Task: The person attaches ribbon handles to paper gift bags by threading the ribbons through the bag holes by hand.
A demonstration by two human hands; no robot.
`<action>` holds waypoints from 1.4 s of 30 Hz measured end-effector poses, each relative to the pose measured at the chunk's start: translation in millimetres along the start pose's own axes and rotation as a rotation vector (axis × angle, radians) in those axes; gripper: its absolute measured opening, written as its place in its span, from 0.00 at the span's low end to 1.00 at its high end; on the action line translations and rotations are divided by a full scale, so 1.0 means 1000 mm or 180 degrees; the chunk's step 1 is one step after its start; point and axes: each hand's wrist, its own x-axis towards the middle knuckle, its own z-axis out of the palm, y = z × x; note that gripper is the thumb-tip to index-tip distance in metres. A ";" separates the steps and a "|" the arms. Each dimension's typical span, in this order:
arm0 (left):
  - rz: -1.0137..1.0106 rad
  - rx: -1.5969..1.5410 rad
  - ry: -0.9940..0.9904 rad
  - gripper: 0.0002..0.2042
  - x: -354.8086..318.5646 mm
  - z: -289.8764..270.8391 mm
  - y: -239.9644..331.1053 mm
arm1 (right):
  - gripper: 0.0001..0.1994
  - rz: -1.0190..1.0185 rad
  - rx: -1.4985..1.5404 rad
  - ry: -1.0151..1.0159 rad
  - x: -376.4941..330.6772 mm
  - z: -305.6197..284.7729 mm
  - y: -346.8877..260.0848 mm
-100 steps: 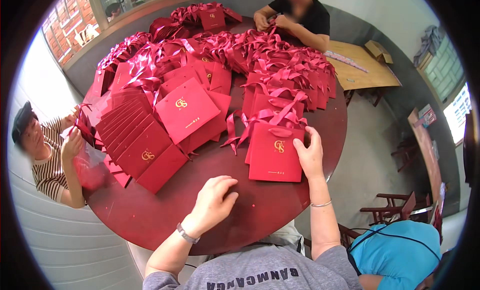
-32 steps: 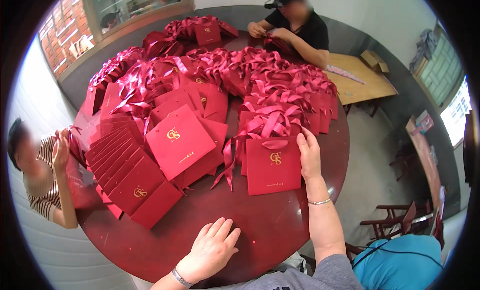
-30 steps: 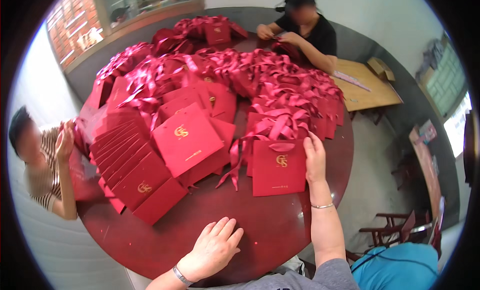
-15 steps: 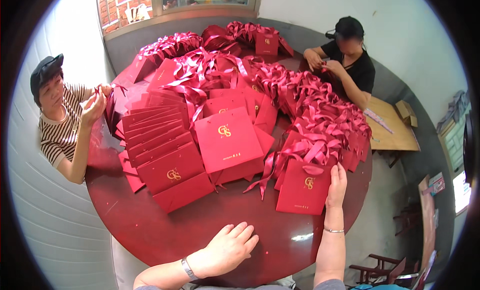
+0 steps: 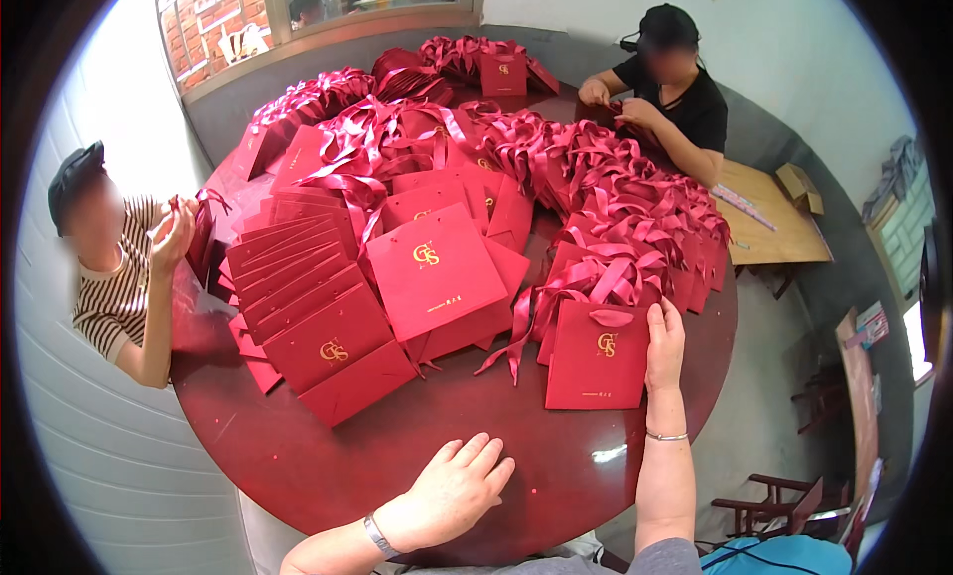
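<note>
My left hand (image 5: 447, 493) lies palm down on the bare front of the round table (image 5: 328, 466), fingers extended, holding nothing. At the right, my right hand (image 5: 665, 345) is at the side edge of an upright red gift bag (image 5: 594, 362), and its fingers look closed on that edge. This bag has gold lettering and a ribbon handle, and stands at the front of a long row of similar bags with glossy ribbons (image 5: 635, 218). Left of it, flat red bags (image 5: 437, 267) lie overlapping, beside a fanned stack of bags (image 5: 333, 352).
A person in a striped top (image 5: 129, 277) at the left holds ribbon at a dark red bag. Another person in black (image 5: 675, 99) works with both hands at the far right. A wooden table (image 5: 774, 228) and a folding chair (image 5: 774, 506) stand on the right.
The whole view has shifted a little, with the far bags now further left. My right hand remains at the bag's edge, and my left hand still rests on the table.
</note>
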 end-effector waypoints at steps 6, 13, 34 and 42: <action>-0.0008 -0.0057 -0.0041 0.23 0.007 0.000 0.004 | 0.22 -0.0009 0.0062 -0.0005 0.004 -0.011 0.003; -0.0011 -0.0007 -0.0067 0.23 0.002 -0.004 0.001 | 0.20 -0.0155 -0.0245 -0.0071 0.002 0.001 0.004; -0.0032 0.0014 -0.0131 0.24 0.006 -0.004 0.004 | 0.23 0.0050 -0.0197 -0.0091 -0.001 -0.001 -0.008; -0.0052 0.0000 -0.0172 0.25 0.006 -0.006 0.005 | 0.22 0.0050 -0.0200 -0.0138 0.001 -0.004 -0.002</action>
